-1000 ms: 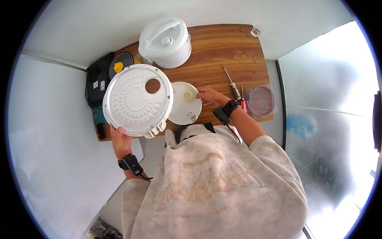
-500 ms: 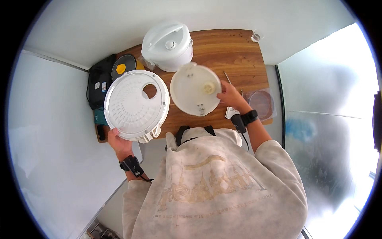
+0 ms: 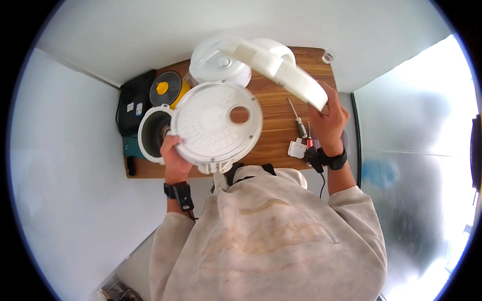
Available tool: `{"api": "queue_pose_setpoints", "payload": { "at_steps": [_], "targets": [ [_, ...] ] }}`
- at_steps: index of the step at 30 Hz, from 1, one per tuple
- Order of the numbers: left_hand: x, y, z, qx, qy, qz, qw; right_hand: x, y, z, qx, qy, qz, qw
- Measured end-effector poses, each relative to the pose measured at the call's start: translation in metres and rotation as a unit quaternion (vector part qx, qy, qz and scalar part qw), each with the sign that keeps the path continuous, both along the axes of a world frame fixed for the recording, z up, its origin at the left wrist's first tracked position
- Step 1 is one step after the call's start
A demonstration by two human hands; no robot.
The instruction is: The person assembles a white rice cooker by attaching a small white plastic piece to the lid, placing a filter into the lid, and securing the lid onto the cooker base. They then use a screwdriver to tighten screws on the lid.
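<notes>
My left hand (image 3: 174, 155) grips the lower left rim of a round white inner lid panel (image 3: 211, 128), its thumb on the face. The panel has screws round its edge and a round hole through which the wood shows. My right hand (image 3: 329, 120) is closed on the end of a white domed lid cover (image 3: 273, 67), raised and tilted nearly edge-on. Behind my left hand stands an open white rice cooker body (image 3: 145, 135), partly covered by the panel. A white lidded rice cooker (image 3: 213, 62) at the back is partly hidden by the cover.
On the right of the wooden table (image 3: 275, 130) lie a screwdriver (image 3: 299, 123), a red-handled tool (image 3: 310, 143) and a small white plastic part (image 3: 297, 148). A yellow pot with a dark lid (image 3: 168, 88) and a black case (image 3: 134, 105) sit left. A clear cup (image 3: 328, 56) stands far right.
The lid cover has risen to the right and turned from showing its inner face to edge-on. The panel has moved right, uncovering part of the open cooker body.
</notes>
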State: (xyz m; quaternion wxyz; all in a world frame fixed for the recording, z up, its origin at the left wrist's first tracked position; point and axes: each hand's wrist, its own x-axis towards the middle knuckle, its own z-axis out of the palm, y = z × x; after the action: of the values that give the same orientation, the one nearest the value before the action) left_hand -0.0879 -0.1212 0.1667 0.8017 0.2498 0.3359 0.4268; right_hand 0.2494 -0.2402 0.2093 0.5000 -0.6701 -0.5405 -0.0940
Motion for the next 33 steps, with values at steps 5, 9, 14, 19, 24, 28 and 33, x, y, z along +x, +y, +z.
{"api": "queue_pose_setpoints", "payload": {
  "at_steps": [5,9,14,19,24,28,33],
  "targets": [
    [0.01,0.003,-0.003,-0.003,-0.182,-0.098,0.978,-0.018,0.012,0.003,0.148,-0.149,0.148,0.966],
    [0.002,0.006,-0.026,0.113,-0.03,-0.016,0.993,-0.027,0.017,0.006,0.158,-0.187,0.215,0.945],
    [0.016,-0.004,0.001,0.091,-0.119,-0.028,0.988,-0.022,0.022,0.001,0.115,-0.179,0.26,0.942],
    [0.014,0.006,-0.006,-0.007,-0.157,-0.03,0.987,-0.02,0.022,0.003,0.047,-0.193,0.283,0.938],
    [0.022,0.002,0.005,-0.035,-0.101,-0.003,0.994,-0.018,0.021,0.016,-0.049,-0.237,0.299,0.923],
    [0.021,-0.001,0.009,-0.021,-0.089,-0.021,0.996,-0.023,0.009,0.043,-0.178,-0.237,0.311,0.903],
    [0.02,-0.001,0.009,-0.023,-0.069,-0.046,0.996,-0.021,-0.008,0.077,-0.261,-0.137,0.368,0.882]
  ]
}}
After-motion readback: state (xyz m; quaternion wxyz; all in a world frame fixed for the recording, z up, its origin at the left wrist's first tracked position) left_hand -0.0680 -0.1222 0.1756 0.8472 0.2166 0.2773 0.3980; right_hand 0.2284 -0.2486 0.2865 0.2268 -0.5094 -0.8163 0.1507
